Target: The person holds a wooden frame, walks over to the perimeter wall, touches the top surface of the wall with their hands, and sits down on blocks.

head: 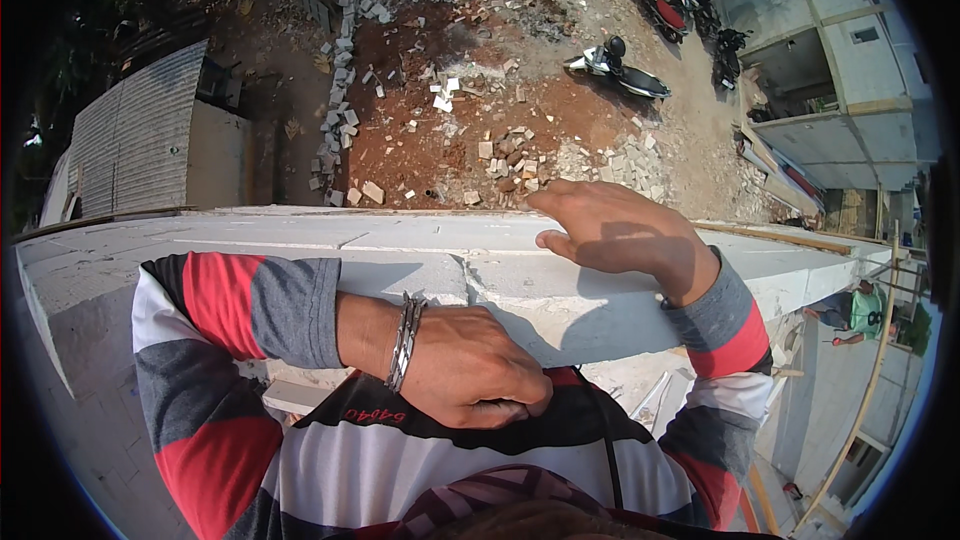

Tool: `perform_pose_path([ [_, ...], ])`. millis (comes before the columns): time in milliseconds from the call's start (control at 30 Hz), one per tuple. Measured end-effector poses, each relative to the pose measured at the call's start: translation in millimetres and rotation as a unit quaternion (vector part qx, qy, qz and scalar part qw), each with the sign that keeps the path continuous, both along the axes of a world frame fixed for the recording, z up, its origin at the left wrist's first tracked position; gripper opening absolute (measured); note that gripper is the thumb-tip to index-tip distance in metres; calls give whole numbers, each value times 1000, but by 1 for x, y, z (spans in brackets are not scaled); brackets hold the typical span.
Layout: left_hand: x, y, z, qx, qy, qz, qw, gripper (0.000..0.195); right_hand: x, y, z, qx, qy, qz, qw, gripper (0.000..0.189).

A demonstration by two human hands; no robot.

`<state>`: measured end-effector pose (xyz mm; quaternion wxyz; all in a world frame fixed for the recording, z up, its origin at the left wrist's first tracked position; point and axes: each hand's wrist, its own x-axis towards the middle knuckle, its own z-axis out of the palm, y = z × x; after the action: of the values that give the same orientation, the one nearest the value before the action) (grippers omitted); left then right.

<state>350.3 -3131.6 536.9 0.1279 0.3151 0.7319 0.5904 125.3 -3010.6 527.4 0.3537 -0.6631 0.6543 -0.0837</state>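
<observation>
Before me runs a wall of pale lightweight concrete blocks (405,274), with a crack-like joint in its near face. My left hand (472,367), with a metal link bracelet (406,343) at its wrist, is curled in front of my chest by the wall's near edge. Its fingers are bent under, and nothing shows in them. Above the wall's top my right hand (622,232) is stretched out palm down, fingertips towards the far edge, casting a shadow on the blocks. It holds nothing visible; whether it touches the blocks is unclear.
Far below lie rubble (517,157), red soil and a parked white motorcycle (615,73). A corrugated roof (131,139) is at the left. On the right, a person in a green shirt (866,313) is near a bamboo pole (877,360). A timber strip (780,237) runs along the wall's far edge.
</observation>
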Motion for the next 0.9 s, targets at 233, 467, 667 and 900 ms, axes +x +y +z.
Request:
perform_pose_path([
  [233, 0, -1, 1, -2, 1, 0, 1000, 11, 3, -7, 11, 34, 12, 3, 999, 38],
  [467, 1, 0, 2, -4, 8, 5, 1000, 11, 4, -6, 9, 41, 19, 6, 999, 39],
  [667, 4, 3, -2, -6, 11, 13, 1000, 11, 8, -12, 17, 94, 49, 16, 994, 47],
  [900, 4, 3, -5, 8, 16, 17, 1000, 13, 3, -7, 11, 56, 17, 13, 998, 43],
])
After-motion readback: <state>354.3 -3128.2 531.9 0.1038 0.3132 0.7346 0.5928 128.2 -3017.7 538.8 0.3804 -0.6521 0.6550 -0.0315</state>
